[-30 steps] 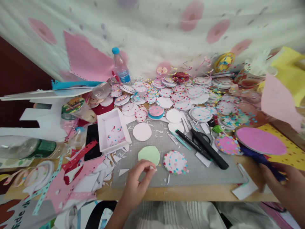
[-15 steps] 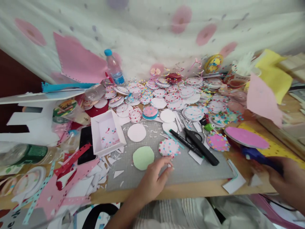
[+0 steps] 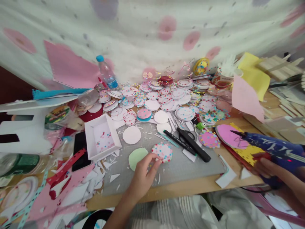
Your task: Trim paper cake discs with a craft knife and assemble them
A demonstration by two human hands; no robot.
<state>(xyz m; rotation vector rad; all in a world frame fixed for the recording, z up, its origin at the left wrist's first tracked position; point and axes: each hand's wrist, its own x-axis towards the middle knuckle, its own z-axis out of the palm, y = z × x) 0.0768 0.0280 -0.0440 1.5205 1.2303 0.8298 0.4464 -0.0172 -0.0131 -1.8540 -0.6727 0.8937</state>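
Note:
My left hand [image 3: 145, 170] has its thumb and forefinger together at the lower left edge of a white disc with pink and blue dots [image 3: 164, 152], which lies on the grey mat [image 3: 186, 173]. Partly under that hand's fingers is a pale green disc [image 3: 136, 158]. At the far right my right hand [image 3: 274, 171] is wrapped round a blue glue gun [image 3: 276, 143]; its dark nozzle points left, over a large pink disc [image 3: 230, 135]. A plain white disc [image 3: 132, 135] lies behind the green one.
A white box [image 3: 114, 149] with dots inside stands left of the mat, beside a black phone [image 3: 77, 163]. Black scissors [image 3: 194, 144] and a black pen [image 3: 175, 139] lie right of centre. Many decorated discs pile up behind, near a bottle [image 3: 108, 74]. Paper scraps cover the left side.
My right hand has raised the blue glue gun, and its nozzle has swung into view over the pink disc. My left hand remains at the dotted disc. The whole view has shifted.

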